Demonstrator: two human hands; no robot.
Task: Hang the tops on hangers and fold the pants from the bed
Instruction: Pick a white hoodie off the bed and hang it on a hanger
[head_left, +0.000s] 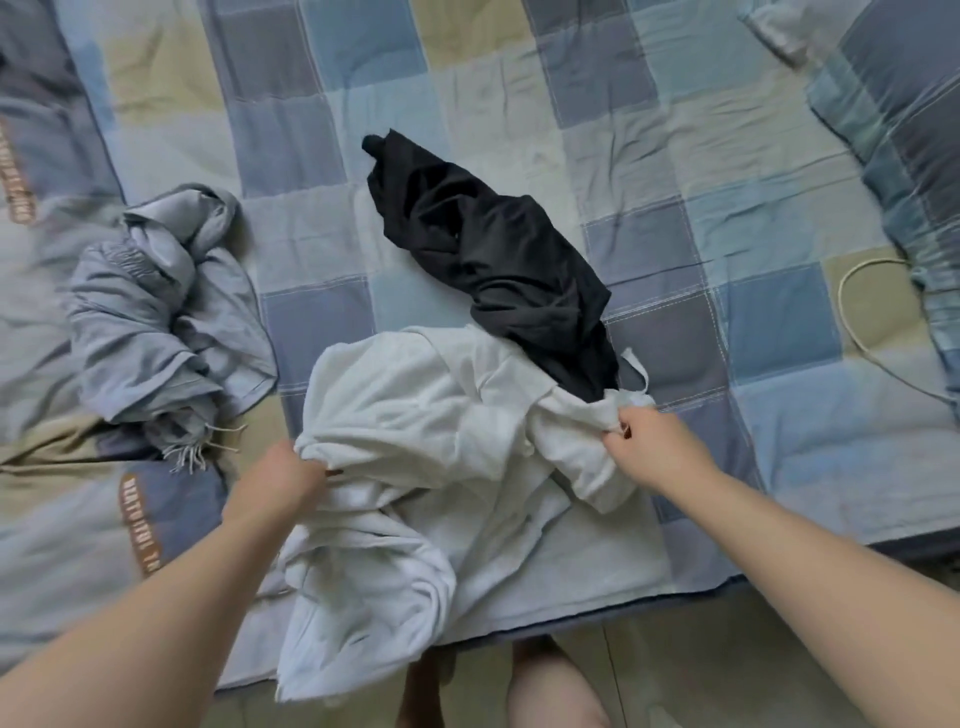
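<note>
**Bed, near edge: three garments, both hands on the white one**

1. White garment (426, 447): crumpled, lying at the near edge of the bed (675, 182), with its lower folds hanging over the edge towards the floor (701, 665). Whether it is a top or pants cannot be told. A narrow white strap or tie loops out at its right end.
2. Left hand (280, 483): fingers curled into the white garment's left edge, grasping a fold.
3. Right hand (654, 447): fingers closed round a bunch of the white garment's right end, just below the strap.
4. Black garment (493, 260): crumpled, stretched diagonally across the middle of the bed. Its near end touches and partly overlaps the white garment.
5. Grey-blue garment (156, 322): heaped to the left, apart from the other two, with a fringed edge at its near side.
6. Bedding: blue, grey and beige checked cover. A matching pillow (904, 130) lies at the far right, with a pale cord (857, 322) curving beside it.
</note>
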